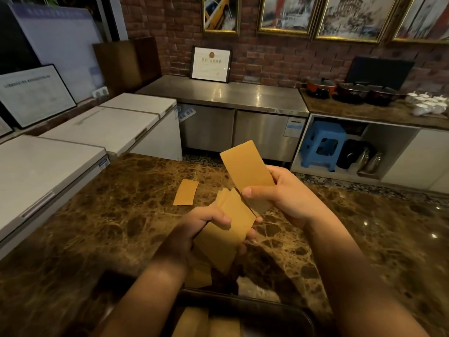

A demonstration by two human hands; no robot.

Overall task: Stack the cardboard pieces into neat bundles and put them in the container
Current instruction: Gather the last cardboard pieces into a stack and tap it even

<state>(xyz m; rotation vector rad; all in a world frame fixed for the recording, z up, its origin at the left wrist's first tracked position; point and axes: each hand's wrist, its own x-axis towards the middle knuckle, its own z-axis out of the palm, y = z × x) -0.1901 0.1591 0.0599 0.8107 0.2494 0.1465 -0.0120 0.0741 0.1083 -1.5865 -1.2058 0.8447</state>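
We are standing at a brown marble counter point(97, 215) and holding cardboard pieces above it. Our right hand point(286, 193) is pinching one tall cardboard piece point(247, 166) between the thumb and the fingers, and the piece is sticking up and leaning a little to the left. Our left hand point(206, 222) is gripping a bundle of cardboard pieces point(228, 229), with the fingers curled over its front. The bundle is not neat, because the pieces are fanning out at the top. The tall piece is just beside the bundle, and its bottom end is touching or crossing the top of the bundle. Our two hands are close together.

One more single cardboard piece point(185, 192) is lying flat on the counter, behind our left hand and apart from it. Another piece point(200, 276) is lying under our left wrist, but it is dim and hard to see.

The dark container point(286, 310) is sitting at the near edge, right under our arms. Some cardboard pieces in the container point(206, 322) are already lying flat.

Behind the counter we are seeing white freezers point(102, 127), a steel cabinet point(226, 98) and a blue stool point(323, 144).
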